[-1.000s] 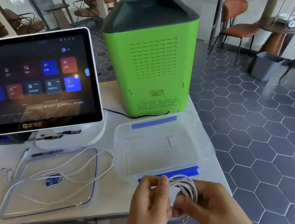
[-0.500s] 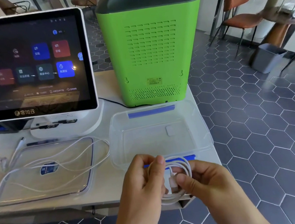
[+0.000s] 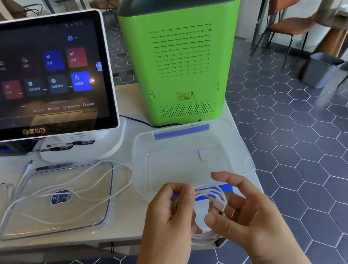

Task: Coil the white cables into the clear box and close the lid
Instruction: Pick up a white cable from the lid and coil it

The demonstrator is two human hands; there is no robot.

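A small coil of white cable (image 3: 206, 195) hangs between both my hands just in front of the clear box (image 3: 188, 143). My left hand (image 3: 169, 217) pinches the coil's left side. My right hand (image 3: 243, 215) holds its right side, with the plug end against the fingers and the forefinger raised. The box stands open with nothing in it, blue clips on its near and far rims. Its clear lid (image 3: 48, 220) lies flat to the left, with a second white cable (image 3: 83, 183) sprawled loosely across it.
A touchscreen terminal (image 3: 36, 76) stands at the back left, pens (image 3: 62, 147) on its base. A tall green machine (image 3: 182, 61) sits right behind the box. The table's right edge (image 3: 259, 187) runs beside the box. Chairs and a grey bin (image 3: 320, 69) stand on the tiled floor.
Both hands rose with the coil toward the box's near rim. My right forefinger has lifted off the coil and the plug end now lies against my right fingers.
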